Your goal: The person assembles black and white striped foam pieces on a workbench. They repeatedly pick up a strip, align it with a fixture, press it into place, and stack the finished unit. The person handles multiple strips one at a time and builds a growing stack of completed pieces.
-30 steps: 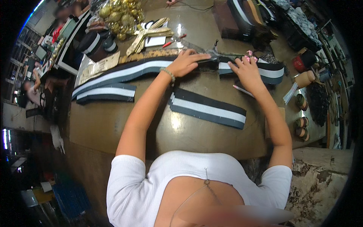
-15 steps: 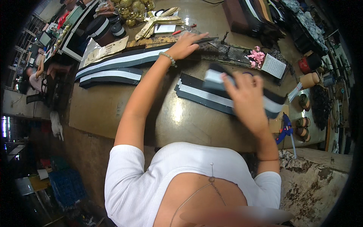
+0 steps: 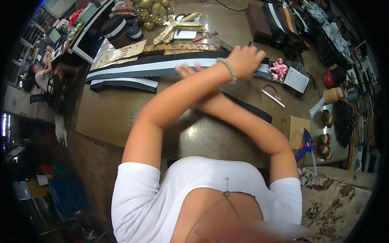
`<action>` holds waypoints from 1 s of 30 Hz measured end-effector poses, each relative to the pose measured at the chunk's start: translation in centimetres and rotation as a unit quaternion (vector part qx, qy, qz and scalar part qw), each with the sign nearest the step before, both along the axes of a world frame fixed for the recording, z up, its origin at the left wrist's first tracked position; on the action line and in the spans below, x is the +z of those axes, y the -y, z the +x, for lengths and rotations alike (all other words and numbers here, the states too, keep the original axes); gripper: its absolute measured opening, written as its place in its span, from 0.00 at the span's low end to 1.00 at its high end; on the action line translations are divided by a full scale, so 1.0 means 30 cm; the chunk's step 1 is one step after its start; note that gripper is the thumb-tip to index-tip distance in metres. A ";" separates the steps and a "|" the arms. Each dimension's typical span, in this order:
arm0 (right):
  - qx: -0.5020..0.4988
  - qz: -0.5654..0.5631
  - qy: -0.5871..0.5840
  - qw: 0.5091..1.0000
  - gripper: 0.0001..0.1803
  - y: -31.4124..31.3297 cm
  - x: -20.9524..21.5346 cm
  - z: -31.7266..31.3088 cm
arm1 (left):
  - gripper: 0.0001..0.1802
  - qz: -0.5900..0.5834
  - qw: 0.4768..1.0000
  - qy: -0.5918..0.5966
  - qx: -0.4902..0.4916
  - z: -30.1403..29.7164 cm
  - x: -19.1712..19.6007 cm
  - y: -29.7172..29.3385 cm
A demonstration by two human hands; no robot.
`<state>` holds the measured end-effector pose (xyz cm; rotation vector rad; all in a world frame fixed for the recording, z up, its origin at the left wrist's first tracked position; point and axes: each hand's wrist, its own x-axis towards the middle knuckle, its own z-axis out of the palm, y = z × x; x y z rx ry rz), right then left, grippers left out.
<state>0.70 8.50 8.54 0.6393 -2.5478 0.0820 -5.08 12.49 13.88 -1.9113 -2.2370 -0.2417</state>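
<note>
Two hands cross over the long black-and-white band on the tabletop, the left hand pressing flat, the right hand half hidden, and the band looks soft, light, best pinched at its edge.

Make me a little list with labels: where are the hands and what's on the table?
left hand: reaches across to the right, on the long striped band
right hand: crosses under the left arm, fingers out by the band
bracelet: on the left wrist
second band: shorter, nearer than the long one
gold balls: far edge
white pen: right of the arms
table: brown, shiny
</note>
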 end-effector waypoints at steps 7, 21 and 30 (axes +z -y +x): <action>-0.126 0.148 -0.041 0.980 0.21 -0.467 0.071 -0.064 | 0.39 0.301 0.951 0.031 -0.061 0.093 0.026 0.032; -0.176 0.237 -0.033 0.955 0.18 -0.854 0.246 0.112 | 0.28 0.207 0.977 0.050 0.000 -0.301 -0.217 0.004; -0.192 0.217 -0.009 0.957 0.22 -0.940 0.126 0.095 | 0.26 0.182 0.977 0.109 -0.002 -0.338 -0.273 -0.017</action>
